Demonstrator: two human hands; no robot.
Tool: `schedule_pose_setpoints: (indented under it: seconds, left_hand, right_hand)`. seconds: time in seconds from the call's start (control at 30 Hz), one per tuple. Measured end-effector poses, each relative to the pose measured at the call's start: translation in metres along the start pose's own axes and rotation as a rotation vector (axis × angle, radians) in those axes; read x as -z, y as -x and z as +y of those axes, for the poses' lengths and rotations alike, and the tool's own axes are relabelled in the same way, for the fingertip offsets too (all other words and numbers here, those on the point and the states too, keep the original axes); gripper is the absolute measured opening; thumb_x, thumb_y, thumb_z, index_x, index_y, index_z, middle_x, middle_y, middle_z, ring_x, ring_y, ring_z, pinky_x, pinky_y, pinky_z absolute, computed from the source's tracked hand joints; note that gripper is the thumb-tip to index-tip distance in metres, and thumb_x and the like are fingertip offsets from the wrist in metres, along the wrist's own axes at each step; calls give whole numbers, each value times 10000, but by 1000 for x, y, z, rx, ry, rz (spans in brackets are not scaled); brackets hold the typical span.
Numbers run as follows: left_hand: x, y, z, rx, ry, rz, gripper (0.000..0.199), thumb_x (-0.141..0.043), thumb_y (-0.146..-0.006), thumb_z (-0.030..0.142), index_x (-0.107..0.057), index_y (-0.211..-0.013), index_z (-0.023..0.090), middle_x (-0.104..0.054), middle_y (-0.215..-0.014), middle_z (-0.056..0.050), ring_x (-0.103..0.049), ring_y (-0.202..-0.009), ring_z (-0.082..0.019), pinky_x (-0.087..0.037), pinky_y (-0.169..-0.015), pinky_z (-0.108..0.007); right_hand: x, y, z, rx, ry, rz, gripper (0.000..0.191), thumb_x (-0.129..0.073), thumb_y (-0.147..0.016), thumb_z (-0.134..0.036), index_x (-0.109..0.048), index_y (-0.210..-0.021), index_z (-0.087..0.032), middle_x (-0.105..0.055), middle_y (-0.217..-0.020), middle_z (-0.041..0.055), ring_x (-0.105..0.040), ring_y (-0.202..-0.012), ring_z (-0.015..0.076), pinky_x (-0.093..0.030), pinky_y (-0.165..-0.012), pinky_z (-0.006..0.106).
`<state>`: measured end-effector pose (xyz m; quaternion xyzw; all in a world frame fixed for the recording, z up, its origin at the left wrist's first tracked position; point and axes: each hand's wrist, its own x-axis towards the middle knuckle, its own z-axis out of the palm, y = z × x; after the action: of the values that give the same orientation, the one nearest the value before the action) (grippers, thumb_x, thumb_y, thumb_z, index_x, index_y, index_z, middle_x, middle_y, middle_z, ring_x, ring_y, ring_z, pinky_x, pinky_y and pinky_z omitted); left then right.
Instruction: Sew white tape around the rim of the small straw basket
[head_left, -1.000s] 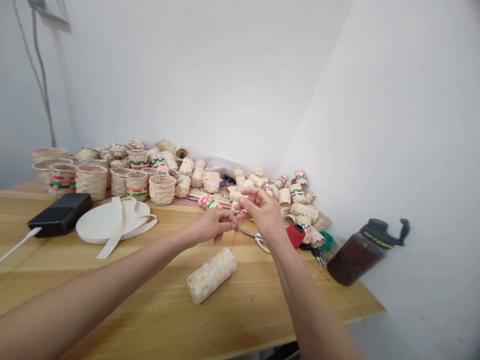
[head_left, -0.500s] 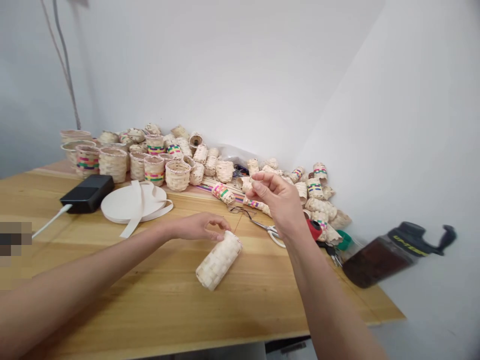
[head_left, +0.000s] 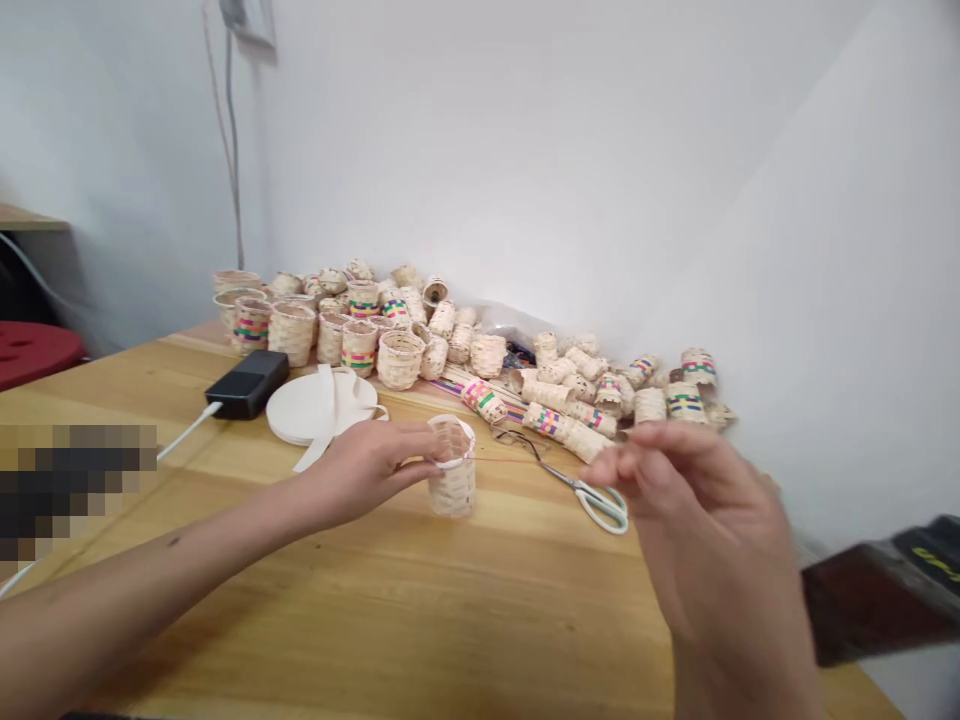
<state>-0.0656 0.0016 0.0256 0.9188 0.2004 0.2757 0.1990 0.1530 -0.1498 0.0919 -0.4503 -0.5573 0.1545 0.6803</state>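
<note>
My left hand point(head_left: 382, 460) pinches the left side of a small, pale woven basket point(head_left: 453, 492) by its rim. The basket is upright, its open mouth showing and a white band with pink stitching around the edge. From the rim a thin reddish thread point(head_left: 511, 461) runs right, towards my right hand point(head_left: 709, 530). That hand is raised at the right with thumb and fingers pinched together on the thread; whether a needle is there too, I cannot tell. White-handled scissors point(head_left: 601, 506) lie on the table between the hands, beside a pair of glasses point(head_left: 517, 437).
Woven baskets point(head_left: 400, 360), several with coloured bands, are heaped along the wall. Left of my work are a roll of white ribbon point(head_left: 300, 408) and a black power bank point(head_left: 247, 384) with a white cable. A dark bottle point(head_left: 877, 600) stands tilted in view at the right.
The basket has turned from tilted, base towards me, to upright with its mouth visible. My right hand has moved right and closer, drawing the thread out sideways. The view has swung left.
</note>
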Motion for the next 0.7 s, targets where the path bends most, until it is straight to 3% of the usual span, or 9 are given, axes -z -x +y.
schedule_pose_setpoints:
  seconds: [0.13, 0.3, 0.47, 0.7]
  left_hand:
    - [-7, 4, -8, -141, 71, -52, 150, -563, -922, 255, -701, -970, 220, -704, -952, -9, -643, -852, -136, -427, -727, -188]
    - [-22, 2, -11, -267, 163, -67, 163, -554, -926, 226, -704, -973, 182, -699, -956, -42, -646, -879, -137, -453, -776, -195]
    - [-25, 8, -4, -295, 101, -1, 157, -557, -923, 209, -702, -983, 211, -629, -1102, -65, -598, -995, -160, -449, -830, -229]
    - [-34, 12, -9, -291, 179, 8, 120, -579, -908, 185, -696, -927, 168, -636, -900, -52, -590, -832, -135, -433, -722, -202]
  right_hand:
    - [18, 37, 19, -50, 141, -26, 72, -651, -863, -212, -655, -927, -244, -692, -750, -19, -666, -707, 113, -543, -677, 205]
    - [1, 53, 48, -146, 305, -190, 43, -581, -898, -223, -622, -904, -235, -666, -731, -30, -640, -669, 107, -504, -622, 191]
    - [-27, 53, 73, 23, 497, -353, 91, -536, -901, -145, -611, -896, -197, -648, -831, 6, -604, -771, 129, -451, -692, 218]
    - [-43, 52, 87, 143, 599, -495, 127, -475, -945, -148, -599, -941, -175, -619, -854, 35, -586, -796, 151, -419, -704, 234]
